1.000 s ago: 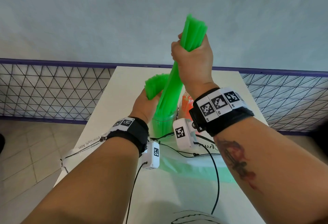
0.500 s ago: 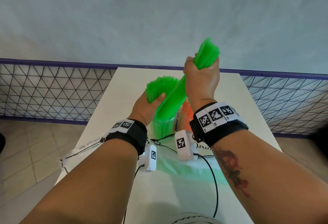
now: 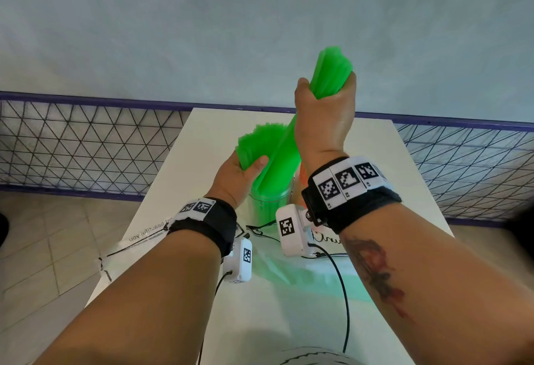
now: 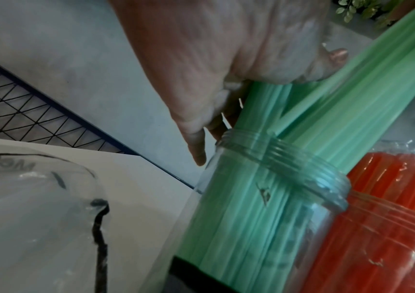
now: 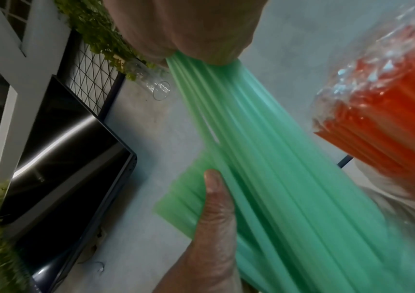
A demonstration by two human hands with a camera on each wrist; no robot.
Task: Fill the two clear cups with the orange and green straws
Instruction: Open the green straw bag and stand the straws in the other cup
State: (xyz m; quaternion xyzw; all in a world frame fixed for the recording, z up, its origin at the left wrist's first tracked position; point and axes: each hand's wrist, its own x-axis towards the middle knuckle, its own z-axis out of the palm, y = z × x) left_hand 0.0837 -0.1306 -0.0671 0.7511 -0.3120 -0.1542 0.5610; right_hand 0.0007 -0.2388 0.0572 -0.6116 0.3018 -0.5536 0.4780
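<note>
The tabletop holds a clear jar in the middle of the frame. The right hand, fingers wrapped tight, holds green straws slanting down-left into it. The left hand, nearer the jar, grips the straws already inside. Orange straws wait beside it, wrapped.

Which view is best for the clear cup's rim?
Left wrist. The clear cup fills the frame, its threaded rim sharp, with green straws passing through it. In the head view the cup is small and half hidden behind the left hand. The right wrist view shows only straws, no cup.
</note>
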